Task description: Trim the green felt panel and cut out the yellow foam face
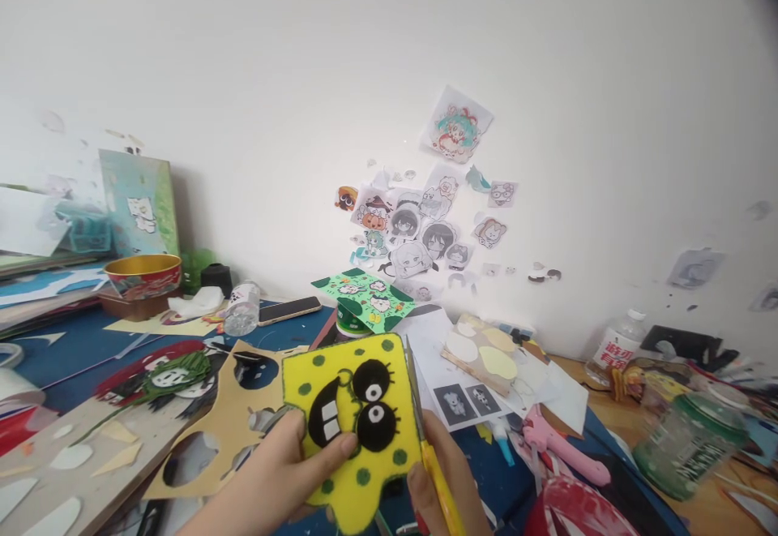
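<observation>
A yellow felt cartoon face with green spots, black-and-white eyes and a toothy black mouth is tilted sideways in front of me. My left hand grips it, with the thumb pressed on the front near the mouth and the other fingers behind. My right hand is closed around scissors with yellow handles. Their blade runs up along the felt's right edge; how far the blades are apart I cannot tell. Some fingers of the right hand are hidden below the felt.
Left of the felt lies a tan sheet with cut-out holes. Behind are a phone, a plastic bottle and a green patterned card. A pink glue gun and a green-lidded jar stand to the right.
</observation>
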`<action>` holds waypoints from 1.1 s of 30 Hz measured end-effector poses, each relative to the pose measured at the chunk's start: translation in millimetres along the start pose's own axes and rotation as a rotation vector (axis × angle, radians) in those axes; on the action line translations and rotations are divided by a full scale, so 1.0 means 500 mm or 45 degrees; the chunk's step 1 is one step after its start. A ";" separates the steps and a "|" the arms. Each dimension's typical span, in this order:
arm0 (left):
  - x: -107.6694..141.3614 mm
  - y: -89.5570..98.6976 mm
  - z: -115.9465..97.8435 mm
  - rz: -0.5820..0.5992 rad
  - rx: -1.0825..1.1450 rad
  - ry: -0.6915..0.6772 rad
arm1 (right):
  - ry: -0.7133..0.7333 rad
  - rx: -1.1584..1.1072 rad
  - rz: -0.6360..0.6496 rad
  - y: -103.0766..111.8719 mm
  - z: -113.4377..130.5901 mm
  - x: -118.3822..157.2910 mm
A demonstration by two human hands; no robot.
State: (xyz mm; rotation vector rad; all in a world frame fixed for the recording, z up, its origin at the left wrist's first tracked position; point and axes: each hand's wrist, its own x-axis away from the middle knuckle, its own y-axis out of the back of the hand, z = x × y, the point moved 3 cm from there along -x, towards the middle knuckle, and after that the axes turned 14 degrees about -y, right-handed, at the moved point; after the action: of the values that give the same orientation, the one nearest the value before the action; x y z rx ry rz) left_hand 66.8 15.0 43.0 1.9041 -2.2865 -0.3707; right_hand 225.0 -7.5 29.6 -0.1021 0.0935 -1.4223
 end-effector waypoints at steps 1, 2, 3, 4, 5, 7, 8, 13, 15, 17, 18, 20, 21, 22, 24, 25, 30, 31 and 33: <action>0.001 0.001 0.000 -0.001 -0.014 0.011 | 0.015 -0.001 -0.003 0.001 0.002 0.001; 0.002 0.002 0.000 0.002 -0.019 0.020 | 0.028 0.010 -0.010 0.002 0.004 0.003; 0.002 0.003 0.000 0.028 -0.018 0.032 | 0.039 0.032 -0.020 0.005 0.008 0.005; 0.002 0.003 0.000 0.067 -0.019 0.043 | 0.044 0.060 -0.030 0.008 0.012 0.006; 0.002 0.003 -0.001 0.109 -0.023 0.057 | 0.044 0.083 -0.041 0.011 0.017 0.008; 0.002 0.003 -0.003 0.180 -0.032 0.088 | 0.039 0.114 -0.059 0.018 0.025 0.010; 0.002 0.003 -0.004 0.192 -0.028 0.097 | 0.038 0.121 -0.064 0.020 0.029 0.010; 0.005 -0.002 -0.022 0.050 0.051 0.041 | 0.058 0.131 -0.035 0.016 0.038 0.008; 0.008 -0.008 -0.030 0.011 0.137 0.007 | 0.063 0.135 -0.018 0.011 0.039 0.008; 0.010 -0.012 -0.036 0.004 0.244 -0.015 | 0.070 0.150 -0.013 0.008 0.041 0.008; 0.011 -0.012 -0.037 0.010 0.267 -0.007 | 0.077 0.161 -0.015 0.008 0.042 0.009; 0.013 -0.010 -0.035 0.032 0.231 0.039 | 0.094 0.186 -0.021 0.009 0.043 0.010; 0.014 -0.008 -0.033 0.041 0.193 0.068 | 0.101 0.197 -0.023 0.011 0.043 0.011; 0.014 -0.006 -0.031 0.047 0.157 0.094 | 0.105 0.206 -0.024 0.012 0.043 0.012; 0.014 -0.004 -0.025 0.049 0.116 0.121 | 0.107 0.218 -0.030 0.014 0.042 0.014; 0.013 -0.004 -0.022 0.044 0.113 0.124 | 0.107 0.221 -0.035 0.016 0.041 0.014; 0.009 -0.008 -0.011 0.047 0.064 0.099 | 0.135 0.215 -0.052 0.019 0.041 0.013; 0.009 -0.008 -0.009 0.053 0.049 0.092 | 0.142 0.210 -0.052 0.019 0.042 0.013; 0.008 -0.007 -0.008 0.061 0.048 0.099 | 0.153 0.197 -0.051 0.019 0.043 0.013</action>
State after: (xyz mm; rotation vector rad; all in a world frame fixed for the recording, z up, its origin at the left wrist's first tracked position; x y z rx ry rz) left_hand 70.5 10.2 45.5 1.8428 -2.3006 -0.2449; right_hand 238.2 -12.1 49.7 0.1099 0.0808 -1.4700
